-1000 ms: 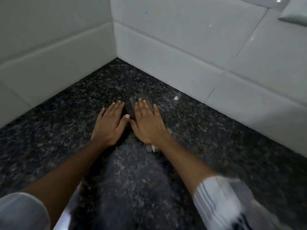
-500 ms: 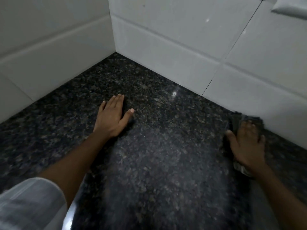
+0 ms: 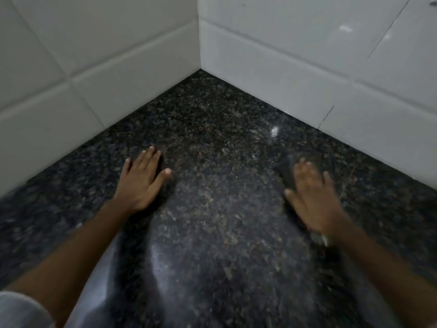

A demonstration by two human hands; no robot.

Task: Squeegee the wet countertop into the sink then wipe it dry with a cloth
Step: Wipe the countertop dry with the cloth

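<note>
The dark speckled granite countertop (image 3: pixel 212 143) fills the view and runs back into a tiled corner. My left hand (image 3: pixel 142 181) lies flat on the stone with its fingers spread and nothing under it. My right hand (image 3: pixel 314 200) is blurred by motion and presses flat on a dark grey cloth (image 3: pixel 287 170), which shows beyond the fingertips and as a small pale edge near the wrist. No sink or squeegee is in view.
White tiled walls (image 3: pixel 295 74) meet at the corner behind the countertop, close on the left and at the back right. A light reflection gleams on the stone in front of me.
My right hand has swept the cloth from beside my left hand out to the right, then part of the way back toward the middle. My left hand has stayed planted.
</note>
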